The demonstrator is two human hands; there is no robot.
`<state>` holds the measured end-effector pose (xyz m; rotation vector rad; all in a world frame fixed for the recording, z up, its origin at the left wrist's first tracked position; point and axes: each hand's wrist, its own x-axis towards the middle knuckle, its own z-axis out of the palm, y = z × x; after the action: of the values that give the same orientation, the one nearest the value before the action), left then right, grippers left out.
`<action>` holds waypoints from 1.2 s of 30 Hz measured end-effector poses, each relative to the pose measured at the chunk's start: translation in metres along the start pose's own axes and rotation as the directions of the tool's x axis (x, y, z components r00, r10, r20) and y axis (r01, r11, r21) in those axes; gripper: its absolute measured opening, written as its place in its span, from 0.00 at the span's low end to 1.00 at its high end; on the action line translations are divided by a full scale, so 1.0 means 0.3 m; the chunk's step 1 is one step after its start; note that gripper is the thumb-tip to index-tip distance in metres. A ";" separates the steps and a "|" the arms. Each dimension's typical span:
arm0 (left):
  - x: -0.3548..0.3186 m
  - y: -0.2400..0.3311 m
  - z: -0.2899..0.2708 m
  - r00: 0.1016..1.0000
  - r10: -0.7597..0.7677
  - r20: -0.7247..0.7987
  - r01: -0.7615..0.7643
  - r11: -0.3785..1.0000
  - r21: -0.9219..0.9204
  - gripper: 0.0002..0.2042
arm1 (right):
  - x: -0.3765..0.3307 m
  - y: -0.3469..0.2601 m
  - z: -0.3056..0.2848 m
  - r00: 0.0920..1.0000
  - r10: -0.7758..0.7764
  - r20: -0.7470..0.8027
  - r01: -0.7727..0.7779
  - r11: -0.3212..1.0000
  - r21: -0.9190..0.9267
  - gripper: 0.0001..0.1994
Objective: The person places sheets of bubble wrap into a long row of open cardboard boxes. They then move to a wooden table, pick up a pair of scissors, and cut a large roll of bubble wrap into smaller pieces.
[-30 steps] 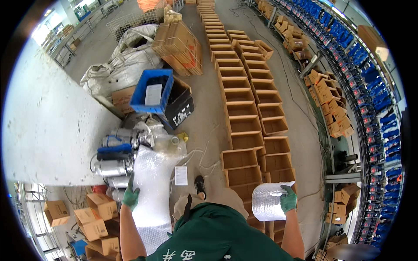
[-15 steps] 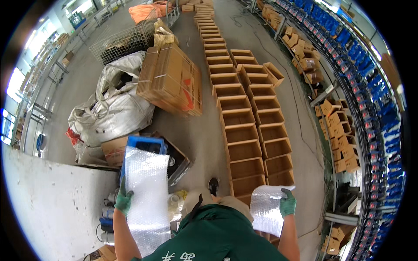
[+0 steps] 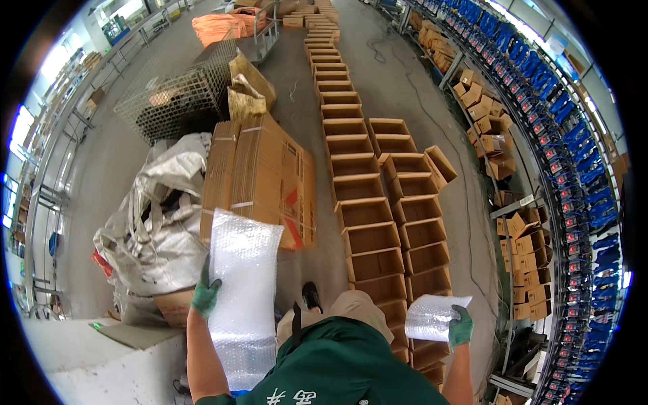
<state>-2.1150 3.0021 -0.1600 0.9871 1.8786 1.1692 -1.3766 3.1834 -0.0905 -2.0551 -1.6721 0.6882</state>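
Where the right hand (image 3: 462, 327) pinches the short sheet of bubble wrap (image 3: 430, 318) by its right edge, that sheet lies to the left of the fingers, its long axis running crosswise. It covers part of the right-hand row of open boxes (image 3: 373, 239) from this viewpoint; how high it hangs over the box rims cannot be told. The left hand (image 3: 206, 295) pinches the long sheet of bubble wrap (image 3: 243, 304) at its left edge, partway along, thumb over the upper face. This sheet lies to the right of the hand, its long axis pointing away from the person. Its far end overlaps, to the eye, the bundle of flat cartons (image 3: 270, 179); its near end is beside the green shirt (image 3: 337, 368), touching or not I cannot tell. Of the two, the right hand is clearly nearer the boxes, just beside the right-hand row's outer edge. The left hand is well apart from them, with the legs (image 3: 361, 304) and a strip of floor (image 3: 327, 266) between.
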 end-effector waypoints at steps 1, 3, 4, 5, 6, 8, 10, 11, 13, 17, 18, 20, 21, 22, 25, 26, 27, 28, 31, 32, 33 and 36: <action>0.136 0.081 0.021 1.000 0.004 0.023 -0.003 1.000 -0.023 0.41 | 0.062 -0.049 0.014 0.996 0.087 0.011 -0.087 0.996 0.019 0.26; 0.398 0.220 0.019 0.999 0.004 0.049 -0.006 0.999 0.046 0.41 | 0.191 -0.133 0.056 0.989 0.148 0.006 -0.148 0.989 0.009 0.25; 0.486 0.255 0.014 0.998 -0.012 0.061 0.007 0.996 0.084 0.42 | 0.237 -0.134 0.094 0.988 0.156 0.000 -0.156 0.985 0.073 0.25; 0.606 0.273 -0.007 0.998 -0.023 0.066 0.016 0.994 0.107 0.41 | 0.307 -0.135 0.144 0.987 0.162 -0.014 -0.159 0.977 0.141 0.25; 0.716 0.267 -0.038 0.996 0.051 0.069 -0.059 0.990 0.129 0.41 | 0.381 -0.141 0.200 0.986 0.167 -0.026 -0.158 0.965 0.207 0.25; 0.902 0.353 -0.060 0.999 -0.017 0.031 0.016 0.999 0.039 0.40 | 0.554 -0.295 0.274 0.974 0.222 0.047 -0.226 0.953 0.200 0.25; 1.046 0.369 -0.091 0.995 -0.061 -0.074 0.061 0.998 -0.004 0.41 | 0.760 -0.294 0.399 0.999 0.049 -0.011 -0.048 0.999 0.021 0.24; 1.097 0.387 -0.098 0.995 -0.027 -0.100 0.027 1.000 -0.005 0.42 | 0.872 -0.359 0.436 0.996 0.091 0.026 -0.092 0.996 0.023 0.23; 1.180 0.464 -0.103 0.991 0.012 -0.132 -0.013 1.000 -0.006 0.43 | 1.091 -0.500 0.504 0.999 -0.006 0.038 0.007 0.999 -0.044 0.22; 1.366 0.639 -0.151 0.977 -0.052 -0.205 0.034 0.995 -0.088 0.44 | 1.539 -0.875 0.610 0.987 -0.125 0.103 0.121 0.992 0.047 0.23; 1.433 0.665 -0.161 0.978 -0.039 -0.206 0.013 0.992 -0.127 0.44 | 1.622 -0.967 0.635 0.982 -0.155 0.107 0.151 0.987 0.046 0.23; 1.591 0.730 -0.140 0.978 -0.010 -0.210 -0.036 0.975 -0.218 0.44 | 1.789 -1.107 0.694 0.975 -0.193 0.108 0.185 0.979 0.082 0.23; 1.692 0.753 -0.127 0.975 -0.002 -0.222 -0.045 0.978 -0.205 0.43 | 1.872 -1.174 0.720 0.972 -0.210 0.105 0.200 0.975 0.099 0.23; 1.788 0.743 -0.127 0.974 0.028 -0.224 -0.069 0.982 -0.177 0.42 | 1.948 -1.233 0.761 0.968 -0.225 0.112 0.215 0.972 0.093 0.23; 2.119 0.728 -0.094 0.976 0.079 -0.202 -0.106 0.987 -0.124 0.41 | 2.171 -1.408 0.863 0.962 -0.240 0.131 0.234 0.970 0.059 0.23; 2.244 0.745 -0.063 0.980 0.051 -0.195 -0.083 0.984 -0.160 0.42 | 2.256 -1.476 0.897 0.962 -0.234 0.140 0.230 0.972 0.044 0.23; 2.379 0.766 -0.043 0.983 0.024 -0.183 -0.060 0.979 -0.194 0.43 | 2.338 -1.539 0.942 0.963 -0.224 0.147 0.222 0.975 0.032 0.24; 2.529 0.788 -0.041 0.984 0.010 -0.178 -0.052 0.971 -0.231 0.44 | 2.452 -1.613 0.986 0.961 -0.242 0.132 0.233 0.969 0.079 0.25; 2.986 0.750 -0.069 0.987 0.038 -0.154 -0.085 0.948 -0.307 0.41 | 2.757 -1.809 1.109 0.968 -0.235 0.084 0.232 0.972 0.042 0.25; 3.150 0.744 -0.093 0.988 0.064 -0.144 -0.104 0.949 -0.298 0.40 | 2.860 -1.862 1.160 0.972 -0.224 0.076 0.222 0.975 0.028 0.25; 3.349 0.716 -0.122 0.990 0.092 -0.107 -0.109 0.980 -0.165 0.41 | 2.996 -1.858 1.207 0.982 -0.182 0.055 0.174 0.977 0.120 0.25; 3.841 0.881 -0.166 0.992 -0.067 0.104 0.106 0.892 -0.439 0.41 | 3.287 -2.012 1.234 0.997 0.012 0.075 -0.018 0.996 0.082 0.26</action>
<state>-2.6275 4.0662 -0.0898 0.6774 1.4740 1.3962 -1.9111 4.2716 -0.1502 -2.0097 -1.6411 0.8340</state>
